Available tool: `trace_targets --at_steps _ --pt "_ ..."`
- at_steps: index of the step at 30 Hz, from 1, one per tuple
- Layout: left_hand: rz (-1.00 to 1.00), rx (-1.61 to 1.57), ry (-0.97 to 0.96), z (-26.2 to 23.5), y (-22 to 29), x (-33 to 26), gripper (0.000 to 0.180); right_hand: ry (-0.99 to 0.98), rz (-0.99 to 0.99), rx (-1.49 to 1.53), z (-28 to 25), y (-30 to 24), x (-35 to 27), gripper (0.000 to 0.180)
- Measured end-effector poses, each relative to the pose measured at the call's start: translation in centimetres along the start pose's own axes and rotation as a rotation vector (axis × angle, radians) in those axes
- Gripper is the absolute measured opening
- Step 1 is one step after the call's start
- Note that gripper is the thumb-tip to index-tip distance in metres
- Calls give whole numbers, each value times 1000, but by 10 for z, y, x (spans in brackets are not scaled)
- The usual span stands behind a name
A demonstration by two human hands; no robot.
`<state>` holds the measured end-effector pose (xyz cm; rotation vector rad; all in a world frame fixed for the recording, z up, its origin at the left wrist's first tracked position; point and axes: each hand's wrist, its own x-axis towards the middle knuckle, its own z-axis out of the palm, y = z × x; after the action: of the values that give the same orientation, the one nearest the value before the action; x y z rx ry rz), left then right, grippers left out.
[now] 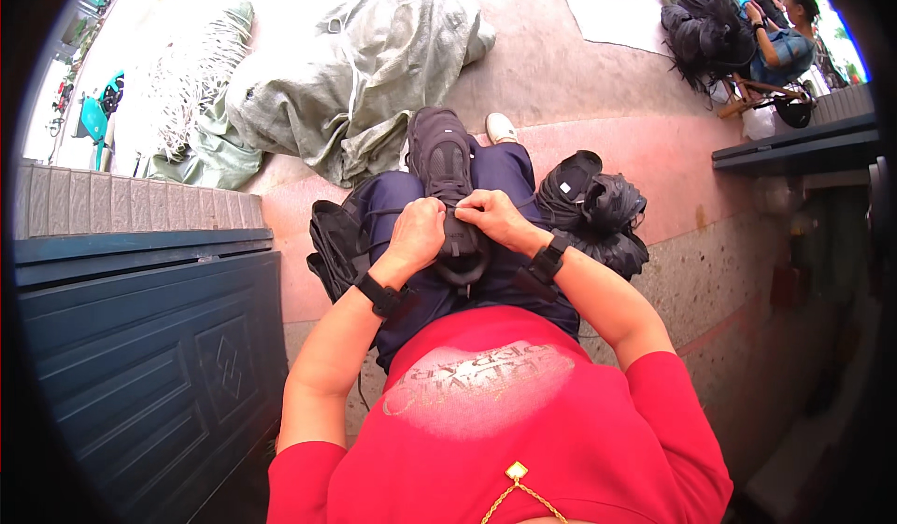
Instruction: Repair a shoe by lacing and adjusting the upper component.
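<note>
shoe (443, 164): dark, looks light, soft upper, stiff sole
left hand (417, 233): fist closed on lace
right hand (496, 218): pinching lace at tongue
grip: best by laces or heel

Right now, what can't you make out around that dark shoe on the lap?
Head view:
- Laces of the dark shoe: covered by the left hand and right hand.
- Shoe's heel: hidden behind both hands.
- Black bundle: contents unclear.
- Distant seated person: too small.
</note>
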<state>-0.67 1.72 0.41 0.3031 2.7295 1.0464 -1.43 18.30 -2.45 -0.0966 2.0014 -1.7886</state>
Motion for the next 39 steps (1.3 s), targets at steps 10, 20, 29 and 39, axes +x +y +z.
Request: trace_targets --at_steps 10,20,29,39 --pt "-61 -122 -72 0 -2 8 17 124 -231 -395 8 -6 -2 25" --pt "-179 -618 -137 -47 23 5 12 28 -45 -504 -12 -42 -18 28" --pt "-314 -779 -269 -35 1 -1 28 161 17 19 -10 -27 -12 21" --pt "-420 -727 -352 -45 6 12 17 102 -15 36 -5 -32 -20 21"
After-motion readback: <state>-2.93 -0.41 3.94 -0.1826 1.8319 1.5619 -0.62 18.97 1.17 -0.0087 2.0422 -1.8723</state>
